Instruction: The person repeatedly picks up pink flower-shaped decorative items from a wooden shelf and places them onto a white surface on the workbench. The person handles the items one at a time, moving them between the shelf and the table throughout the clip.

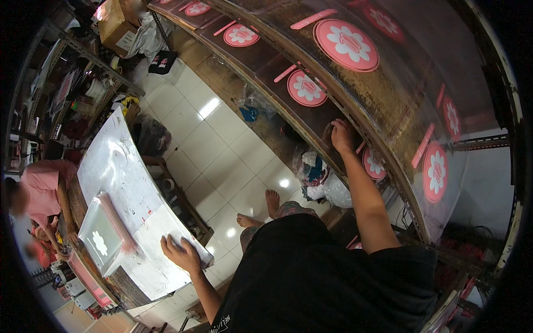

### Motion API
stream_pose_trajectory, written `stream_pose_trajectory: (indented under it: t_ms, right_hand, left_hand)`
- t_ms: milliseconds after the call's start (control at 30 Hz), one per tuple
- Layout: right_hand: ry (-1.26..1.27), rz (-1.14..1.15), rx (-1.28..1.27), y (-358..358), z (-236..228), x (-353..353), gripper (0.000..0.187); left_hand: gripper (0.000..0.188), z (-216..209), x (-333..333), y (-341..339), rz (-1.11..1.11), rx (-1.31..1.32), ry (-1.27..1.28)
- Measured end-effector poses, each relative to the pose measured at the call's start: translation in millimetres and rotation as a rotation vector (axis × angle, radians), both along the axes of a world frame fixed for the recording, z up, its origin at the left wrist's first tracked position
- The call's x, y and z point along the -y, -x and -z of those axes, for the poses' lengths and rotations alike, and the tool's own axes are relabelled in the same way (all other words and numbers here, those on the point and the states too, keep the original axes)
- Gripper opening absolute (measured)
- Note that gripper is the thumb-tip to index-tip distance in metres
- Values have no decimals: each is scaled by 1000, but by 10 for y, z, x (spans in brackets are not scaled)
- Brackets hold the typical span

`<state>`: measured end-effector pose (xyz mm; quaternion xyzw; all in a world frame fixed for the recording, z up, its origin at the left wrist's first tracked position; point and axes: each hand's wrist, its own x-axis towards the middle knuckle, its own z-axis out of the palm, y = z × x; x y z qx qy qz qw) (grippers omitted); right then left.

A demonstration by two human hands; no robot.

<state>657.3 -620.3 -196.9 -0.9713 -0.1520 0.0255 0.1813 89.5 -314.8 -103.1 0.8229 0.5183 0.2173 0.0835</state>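
My left hand lies with fingers spread on the white sheet-covered table, close to its right corner. Left of it on the table rests a printing screen with a white flower shape in its pale mesh and a pink edge. My right arm reaches out to the long dark lower board. There my right hand has its fingers curled at the board's surface; whatever they hold, if anything, is hidden. Just beyond it is a round pink print with a white flower, and another pink flower print lies nearer, partly hidden.
Above the lower board runs an upper board with more round prints and pink strips. Plastic bags sit beneath. A person in a pink shirt is beyond the table. Cartons stand at the far end of the tiled floor.
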Motion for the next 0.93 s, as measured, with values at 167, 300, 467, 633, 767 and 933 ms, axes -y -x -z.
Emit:
stream_pose_trajectory:
  t_ms: [167, 300, 467, 633, 767, 933]
  right_hand:
    - [-73, -51, 87, 96, -41, 14, 30]
    - [-346, -99, 161, 453, -411, -264, 26]
    - [-593, -281, -89, 1168, -619, -821, 24]
    - [-840, -360, -602, 2110, -363, -1385, 29]
    - [-688, -464, -848, 2818, -126, -1684, 30]
    - [-513, -418, -1094, 3231, 841, -1876, 37]
  left_hand:
    - [45, 7, -18, -4, -2, 19, 27]
    - [45, 7, -35, -22, 5, 27, 11]
    - [47, -28, 18, 63, -23, 81, 40]
    - [44, -28, 11, 195, 9, 500, 101]
    - [39, -214, -17, 556, 109, 639, 159]
    - [36, -283, -5, 1349, 49, 771, 290]
